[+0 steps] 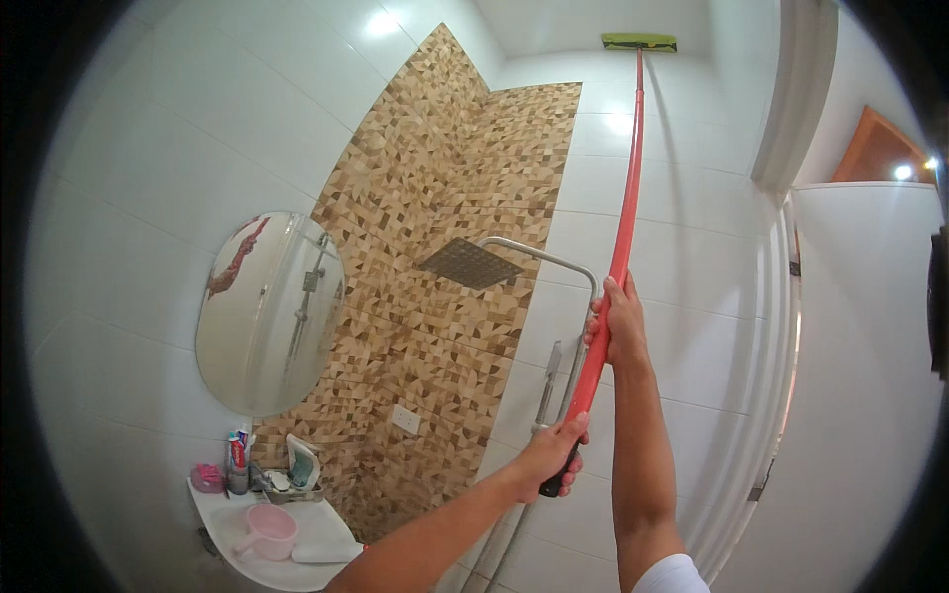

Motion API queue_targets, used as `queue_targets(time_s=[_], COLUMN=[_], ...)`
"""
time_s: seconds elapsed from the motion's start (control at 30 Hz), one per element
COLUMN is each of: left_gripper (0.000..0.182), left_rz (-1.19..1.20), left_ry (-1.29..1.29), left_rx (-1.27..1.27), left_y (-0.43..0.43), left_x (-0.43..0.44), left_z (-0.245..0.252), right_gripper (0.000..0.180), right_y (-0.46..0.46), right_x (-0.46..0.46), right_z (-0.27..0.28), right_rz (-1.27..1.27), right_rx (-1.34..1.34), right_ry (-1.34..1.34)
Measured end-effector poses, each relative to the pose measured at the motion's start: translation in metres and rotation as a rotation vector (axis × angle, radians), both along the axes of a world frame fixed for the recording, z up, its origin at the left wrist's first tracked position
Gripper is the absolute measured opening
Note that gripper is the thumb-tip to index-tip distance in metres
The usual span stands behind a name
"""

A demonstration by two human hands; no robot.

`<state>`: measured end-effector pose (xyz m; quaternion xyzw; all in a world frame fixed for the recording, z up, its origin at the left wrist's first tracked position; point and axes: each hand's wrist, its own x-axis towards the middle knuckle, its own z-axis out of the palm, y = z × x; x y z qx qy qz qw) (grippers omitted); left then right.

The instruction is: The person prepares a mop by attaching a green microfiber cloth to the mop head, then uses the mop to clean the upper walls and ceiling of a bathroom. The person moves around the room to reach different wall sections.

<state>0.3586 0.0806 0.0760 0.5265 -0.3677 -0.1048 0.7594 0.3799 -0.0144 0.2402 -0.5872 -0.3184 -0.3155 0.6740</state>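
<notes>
A long red pole (629,200) rises from both hands towards the top of the white tiled wall. My left hand (552,459) is closed around its lower end, by the black grip cap. Higher up, my right hand (620,319) grips the red shaft. At the far end, a green flat mop head (639,42) lies across the pole, up near where the wall meets the ceiling. Whether the head touches the surface cannot be told. The pole's shadow falls on the tiles to its right.
A square shower head (471,264) on a bent metal pipe stands left of the pole. An oval mirror (270,315) hangs at left above a white corner shelf (326,519) bearing a pink dipper (270,531) and toiletries. A wall socket (406,419) is between. A white door (852,385) stands at right.
</notes>
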Motion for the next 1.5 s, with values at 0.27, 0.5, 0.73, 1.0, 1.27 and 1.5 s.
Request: queue_targets(time_s=[0.27,0.5,0.73,1.0,1.27,1.5], left_gripper=[0.033,0.028,0.023,0.023,0.022,0.019], left_rz=[0.821,0.856,0.897,0.966,0.938,0.951], left_ry=[-0.317,-0.263,-0.228,-0.188,-0.141,-0.119], left_rx=[0.162,0.086,0.101,0.090,0.035,0.012], left_y=[0.088,0.181,0.206,0.226,0.232,0.237], left_x=[0.052,0.076,0.086,0.101,0.109,0.102], left_z=[0.000,0.016,0.016,0.013,0.010,0.021], right_gripper=[0.030,0.051,0.046,0.050,0.043,0.038], right_y=[0.093,0.186,0.224,0.254,0.271,0.284], right_x=[0.085,0.112,0.152,0.171,0.177,0.167], right_z=[0.011,0.025,0.031,0.030,0.029,0.040], right_rz=[0.007,0.065,0.020,-0.130,-0.072,0.133], right_rx=[-0.035,0.024,0.016,-0.025,-0.069,-0.087], right_ry=[-0.047,-0.063,-0.089,-0.099,-0.068,0.059])
